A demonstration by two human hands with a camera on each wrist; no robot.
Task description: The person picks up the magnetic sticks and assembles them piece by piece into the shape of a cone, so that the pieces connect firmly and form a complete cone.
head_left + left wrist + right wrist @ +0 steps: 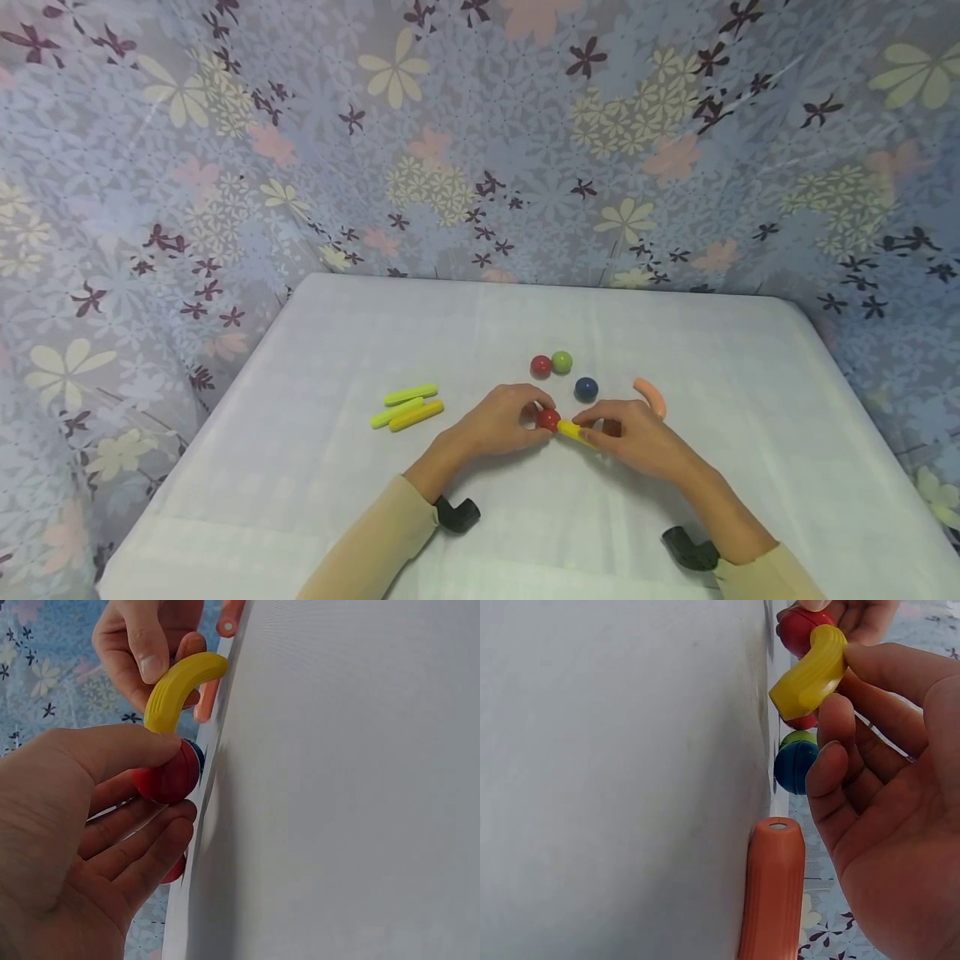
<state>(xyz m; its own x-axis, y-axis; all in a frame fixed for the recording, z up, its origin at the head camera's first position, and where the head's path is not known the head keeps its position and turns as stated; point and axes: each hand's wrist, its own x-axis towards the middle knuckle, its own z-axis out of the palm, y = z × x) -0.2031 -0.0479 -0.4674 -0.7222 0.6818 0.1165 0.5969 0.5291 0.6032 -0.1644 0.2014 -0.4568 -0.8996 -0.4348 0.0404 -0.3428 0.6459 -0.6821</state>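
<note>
My left hand (501,423) pinches a glossy red ball (548,419) between thumb and fingers, low over the white table. From the other side, my right hand (639,435) holds a curved yellow plastic rod (570,430) by thumb and fingertips. One end of this rod meets the ball in the head view. The left wrist view shows the rod's ribbed, banana-like bend, with its lower end right at the red ball (166,778). Beyond the fingers in the right wrist view is a blue ball (796,766).
Behind the hands lie a second red ball (541,366), a green ball (562,362) and the blue ball (587,389). A curved orange rod (651,397) lies by the right hand. Several straight yellow-green rods (411,395) lie left. A flowered cloth (480,150) hangs behind the table (750,375).
</note>
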